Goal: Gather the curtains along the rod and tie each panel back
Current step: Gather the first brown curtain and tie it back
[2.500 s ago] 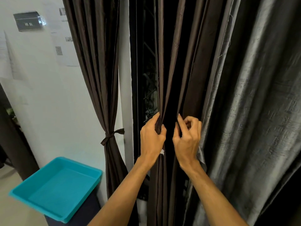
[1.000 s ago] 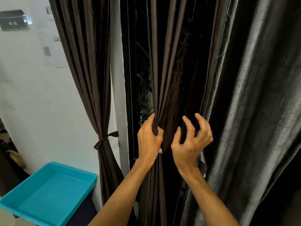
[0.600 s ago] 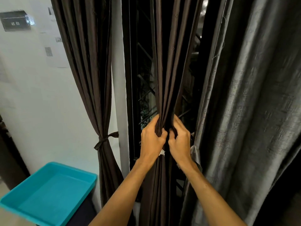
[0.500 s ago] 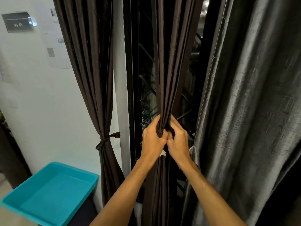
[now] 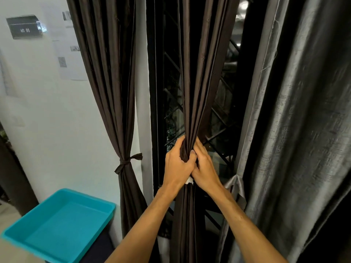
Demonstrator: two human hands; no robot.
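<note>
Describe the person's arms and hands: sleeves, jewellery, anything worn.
The left forearm and right forearm are bare as far as the view shows: no sleeves or cuffs. The left hand and right hand wear no gloves; no watch, bracelet or ring is visible. Parts of both hands are hidden in the brown curtain panel, so a ring there cannot be ruled out.

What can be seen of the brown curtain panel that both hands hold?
The curtain panel is dark brown, glossy cloth in narrow vertical folds, hanging before a window grille. At mid height it is bunched tight: the left hand grips it from the left, the right hand from the right. A small white tag shows below them. No tie shows on it.
</note>
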